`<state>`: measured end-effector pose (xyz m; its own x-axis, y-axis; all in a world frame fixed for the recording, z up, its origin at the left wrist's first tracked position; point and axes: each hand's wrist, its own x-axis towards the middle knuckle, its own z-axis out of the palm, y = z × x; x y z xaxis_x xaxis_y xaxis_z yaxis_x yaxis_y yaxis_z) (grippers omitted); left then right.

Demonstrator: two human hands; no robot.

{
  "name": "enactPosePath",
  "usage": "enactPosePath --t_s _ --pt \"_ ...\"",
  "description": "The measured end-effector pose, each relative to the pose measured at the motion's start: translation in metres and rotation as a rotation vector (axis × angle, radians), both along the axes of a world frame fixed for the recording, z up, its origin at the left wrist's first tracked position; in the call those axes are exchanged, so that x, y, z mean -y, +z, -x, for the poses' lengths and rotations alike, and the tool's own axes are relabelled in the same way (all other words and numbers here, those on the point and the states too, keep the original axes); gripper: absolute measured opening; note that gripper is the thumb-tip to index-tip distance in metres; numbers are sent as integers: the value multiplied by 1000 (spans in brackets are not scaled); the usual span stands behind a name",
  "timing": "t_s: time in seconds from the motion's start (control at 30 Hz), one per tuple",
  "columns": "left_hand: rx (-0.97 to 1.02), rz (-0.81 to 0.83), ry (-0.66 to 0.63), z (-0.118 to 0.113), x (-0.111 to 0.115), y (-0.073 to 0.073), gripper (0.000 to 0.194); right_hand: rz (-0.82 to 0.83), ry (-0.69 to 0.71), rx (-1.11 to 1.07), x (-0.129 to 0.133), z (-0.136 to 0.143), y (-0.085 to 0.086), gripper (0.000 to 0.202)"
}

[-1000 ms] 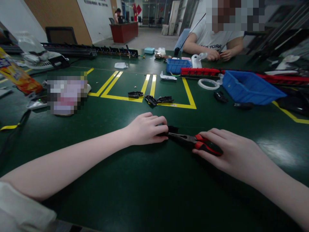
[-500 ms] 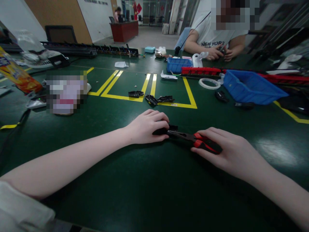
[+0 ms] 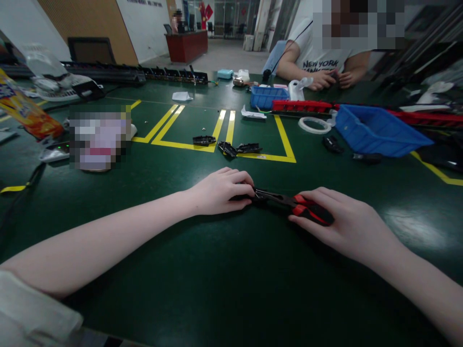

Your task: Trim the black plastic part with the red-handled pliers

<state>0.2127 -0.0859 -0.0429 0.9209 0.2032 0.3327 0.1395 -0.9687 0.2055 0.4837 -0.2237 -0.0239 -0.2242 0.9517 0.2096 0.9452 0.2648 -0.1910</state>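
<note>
My left hand (image 3: 226, 191) is closed on a small black part (image 3: 240, 196), mostly hidden by the fingers, low over the green table (image 3: 224, 279). From the right, my right hand (image 3: 336, 224) grips red-and-black pliers (image 3: 311, 212) by the handles. The narrow jaws point left and reach the fingertips of my left hand; whether they hold the part is too small to tell. Beyond the hands lie several black pieces, one (image 3: 204, 140) on the left, another (image 3: 227, 149) in the middle, and one (image 3: 249, 148) beside it on the yellow tape.
A blue bin (image 3: 379, 130), a smaller blue bin (image 3: 268, 98), a white tape roll (image 3: 314, 125) and a red strip (image 3: 302, 106) are at the back right. A person (image 3: 323, 62) sits across the table. An orange packet (image 3: 31, 108) lies at the left.
The pliers have tilted slightly and shifted a little to the right with my right hand. My left fingers have closed slightly further over the black part.
</note>
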Motion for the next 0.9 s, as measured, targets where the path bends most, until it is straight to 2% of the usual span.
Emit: enactPosePath --t_s 0.2,0.53,0.73,0.9 --pt "10 -10 -10 0 1 0 20 -24 -22 55 -3 -6 -5 46" --pt "-16 -118 5 -1 0 -3 22 -76 3 91 -3 -9 -9 45" --pt "-68 -103 7 -1 2 0 26 -114 4 142 -4 -7 -6 41" --pt "-92 -93 13 0 6 1 29 -83 -19 178 0 -3 0 39"
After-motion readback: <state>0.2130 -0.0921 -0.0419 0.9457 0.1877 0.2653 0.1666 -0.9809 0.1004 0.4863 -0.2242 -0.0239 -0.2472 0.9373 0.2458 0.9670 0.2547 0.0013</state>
